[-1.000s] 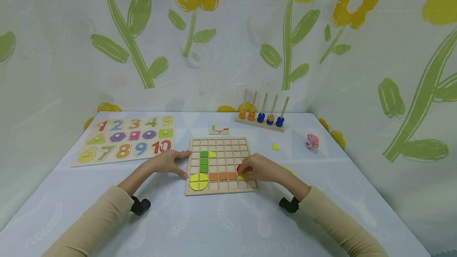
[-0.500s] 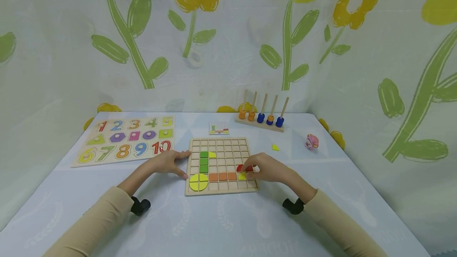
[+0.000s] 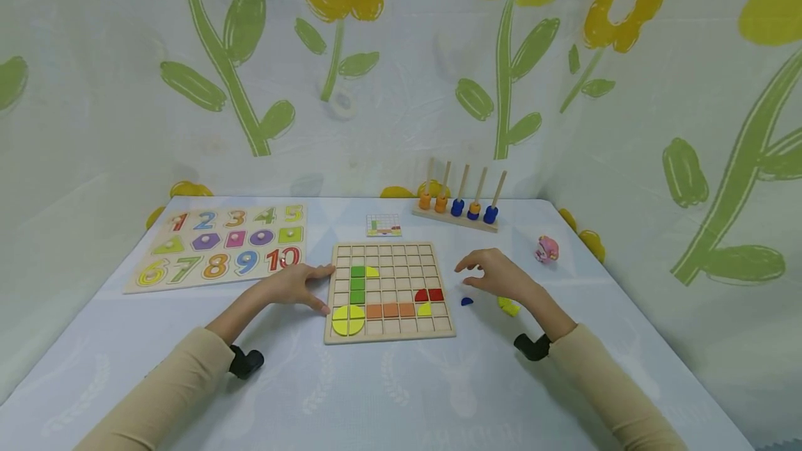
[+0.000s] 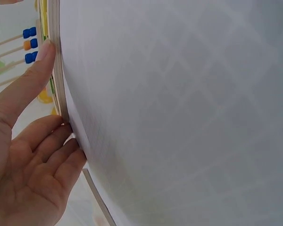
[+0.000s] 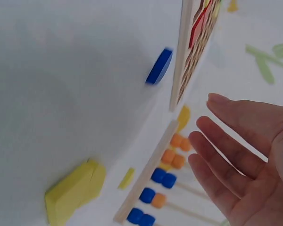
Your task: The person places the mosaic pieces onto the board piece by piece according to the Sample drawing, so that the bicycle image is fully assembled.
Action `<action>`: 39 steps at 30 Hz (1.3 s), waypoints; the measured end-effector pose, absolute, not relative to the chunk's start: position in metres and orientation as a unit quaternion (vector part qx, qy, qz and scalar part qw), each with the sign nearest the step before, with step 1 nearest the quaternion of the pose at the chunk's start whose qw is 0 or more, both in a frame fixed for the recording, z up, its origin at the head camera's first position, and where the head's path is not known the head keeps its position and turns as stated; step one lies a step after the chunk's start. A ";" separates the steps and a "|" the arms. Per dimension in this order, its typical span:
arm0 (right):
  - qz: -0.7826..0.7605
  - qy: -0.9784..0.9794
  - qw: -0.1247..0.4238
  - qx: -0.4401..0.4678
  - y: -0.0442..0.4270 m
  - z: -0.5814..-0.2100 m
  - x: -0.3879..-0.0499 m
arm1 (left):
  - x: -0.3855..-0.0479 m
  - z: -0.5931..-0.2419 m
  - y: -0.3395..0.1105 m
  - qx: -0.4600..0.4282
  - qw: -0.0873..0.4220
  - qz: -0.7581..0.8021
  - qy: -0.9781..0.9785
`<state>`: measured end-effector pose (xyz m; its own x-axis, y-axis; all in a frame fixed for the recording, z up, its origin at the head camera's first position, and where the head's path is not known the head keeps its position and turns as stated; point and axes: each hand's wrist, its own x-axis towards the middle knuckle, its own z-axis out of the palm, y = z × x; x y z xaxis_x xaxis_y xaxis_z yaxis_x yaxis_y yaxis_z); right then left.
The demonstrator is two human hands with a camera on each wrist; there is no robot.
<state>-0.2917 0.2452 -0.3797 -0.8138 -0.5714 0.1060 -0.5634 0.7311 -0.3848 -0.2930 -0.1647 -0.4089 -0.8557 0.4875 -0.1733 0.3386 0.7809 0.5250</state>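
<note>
The wooden grid board (image 3: 404,270) lies flat at mid table. My left hand (image 3: 291,285) touches its left edge, thumb and forefinger spread; in the left wrist view the thumb rests along the board's side. On the board sit green squares (image 3: 357,284), a yellow circle of quarter pieces (image 3: 348,320), orange squares (image 3: 391,310) and two red pieces (image 3: 429,295). A yellow quarter piece (image 3: 424,309) fills a cell right of the orange row. My right hand (image 3: 501,275) hovers right of the board with relaxed fingers and holds nothing, as the right wrist view (image 5: 245,169) confirms.
A blue piece (image 3: 466,301) and yellow pieces (image 3: 508,306) lie right of the board. Behind stand a small pattern card (image 3: 383,225) and a peg stand with beads (image 3: 456,217). A number puzzle (image 3: 219,246) lies left; a pink figurine (image 3: 547,249) is at right.
My right hand has let go of the yellow quarter piece, lifted off the board and moved right. The blue piece is now uncovered. My left hand has stayed at the board's edge.
</note>
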 end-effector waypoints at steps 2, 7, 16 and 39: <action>-0.202 0.934 0.011 -0.294 0.251 -0.380 -0.297 | -0.293 -0.409 -0.165 0.221 0.152 0.245 0.932; -0.195 0.941 0.020 -0.275 0.263 -0.381 -0.312 | -0.293 -0.409 -0.164 0.220 0.151 0.242 0.933; -0.158 0.957 0.047 -0.237 0.281 -0.390 -0.339 | -0.292 -0.410 -0.164 0.222 0.147 0.243 0.933; -0.180 0.953 0.050 -0.239 0.287 -0.396 -0.345 | -0.292 -0.407 -0.164 0.225 0.150 0.245 0.931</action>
